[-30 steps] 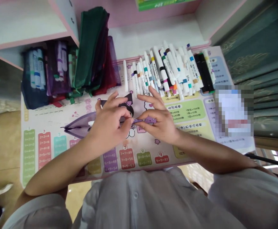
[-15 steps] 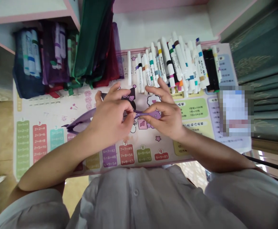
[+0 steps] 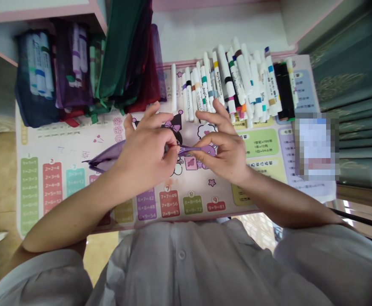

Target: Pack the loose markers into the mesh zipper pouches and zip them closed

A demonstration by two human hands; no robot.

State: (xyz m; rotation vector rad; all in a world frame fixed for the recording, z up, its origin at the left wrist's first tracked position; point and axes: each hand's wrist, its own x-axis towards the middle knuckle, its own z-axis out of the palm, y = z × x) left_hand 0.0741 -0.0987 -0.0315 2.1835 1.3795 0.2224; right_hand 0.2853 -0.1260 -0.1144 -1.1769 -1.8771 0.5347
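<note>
A purple mesh pouch [image 3: 107, 157] lies low over the desk, stretched sideways between my hands. Its wide end sticks out to the left behind my left wrist, and a thin edge shows between my fingertips. My left hand [image 3: 147, 155] is closed, thumb and index finger pinching that edge, with the other fingers raised. My right hand [image 3: 225, 148] pinches the narrow right end of the pouch between thumb and index finger, its other fingers lifted. Just beyond my fingers lie many white markers [image 3: 204, 85] with coloured bands. The part of the pouch under my left hand is hidden.
Mesh pouches with markers inside, one dark blue [image 3: 37, 110] and one purple [image 3: 74, 95], stand at the back left. A tall green pouch [image 3: 122, 46] leans beside them. Black markers [image 3: 283, 91] lie at the right of the row. A blurred-out phone-like object [image 3: 315, 146] sits at the right edge.
My fingertips have drawn slightly apart, and more of the pouch's edge shows between them. Both hands still pinch the pouch. The view has shifted a little.
</note>
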